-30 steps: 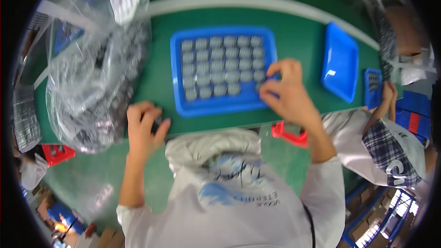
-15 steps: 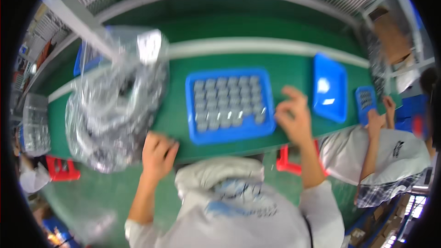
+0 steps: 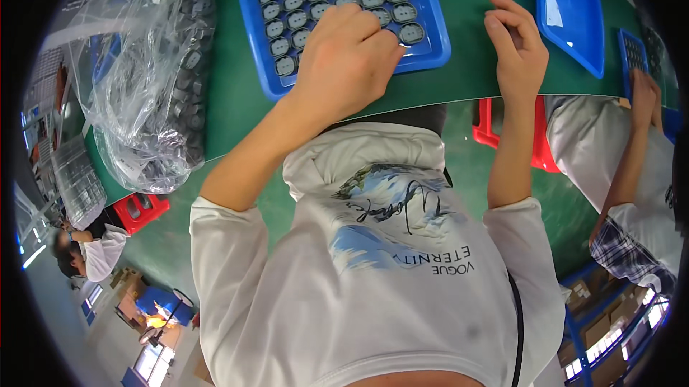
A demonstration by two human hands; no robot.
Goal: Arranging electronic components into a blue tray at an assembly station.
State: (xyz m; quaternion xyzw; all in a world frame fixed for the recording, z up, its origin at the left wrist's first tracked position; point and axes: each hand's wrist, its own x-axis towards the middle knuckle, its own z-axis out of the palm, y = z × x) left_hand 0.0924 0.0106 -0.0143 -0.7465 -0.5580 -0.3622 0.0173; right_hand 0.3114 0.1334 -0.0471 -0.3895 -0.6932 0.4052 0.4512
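Observation:
A blue tray (image 3: 439, 32) on the green table holds rows of small grey rounded parts (image 3: 286, 65), each with dark marks on its top. My left hand (image 3: 349, 64) is over the tray's near side, its fingers curled downward among the parts. The fingertips are hidden beneath the hand, so whatever they grip does not show. To the right of the tray, my right hand (image 3: 520, 50) is held with loosely bent fingers and the thumb apart from them. Nothing is visible in it.
On the left stands a large clear plastic bag (image 3: 154, 93) full of grey parts. A second blue tray (image 3: 570, 17) lies to the right. Farther right, a co-worker's hand (image 3: 644, 93) touches another filled blue tray (image 3: 633, 53). Red stools (image 3: 543, 136) stand below the table edge.
My left hand has moved from the table edge beside the bag onto the tray's near side. My right hand has drawn away from the tray's right rim. The view has tilted downward.

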